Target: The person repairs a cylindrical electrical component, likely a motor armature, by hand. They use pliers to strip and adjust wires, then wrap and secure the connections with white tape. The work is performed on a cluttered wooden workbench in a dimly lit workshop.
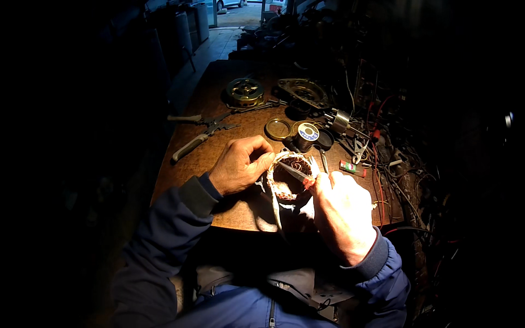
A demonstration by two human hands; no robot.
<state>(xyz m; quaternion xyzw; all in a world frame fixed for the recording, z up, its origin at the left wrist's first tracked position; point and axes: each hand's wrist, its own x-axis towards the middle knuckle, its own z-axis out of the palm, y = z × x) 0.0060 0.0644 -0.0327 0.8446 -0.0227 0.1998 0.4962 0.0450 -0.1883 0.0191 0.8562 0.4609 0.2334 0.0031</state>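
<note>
A ring-shaped motor stator (284, 192) with copper windings stands upright near the table's front edge, under bright light. My left hand (243, 164) is closed, thumb and forefinger pinching at its upper left rim; the exact pinch point is partly hidden. My right hand (347, 213) is shut on scissors (295, 173), whose blades are spread. One blade reaches across the stator's opening toward the upper left, and the other points up outside the right rim. The scissors' handles are hidden in my fist. A pale strip (276, 210) hangs from the stator's left side past the table edge.
Long-handled pliers (205, 134) lie left on the wooden table (191, 164). Beyond the stator are a labelled spool (308, 132), a round brass-coloured ring (278, 129), a round metal housing (244, 92) and another cover (303, 92). Tangled wires (394, 175), a clip and a rotor (340, 121) crowd the right.
</note>
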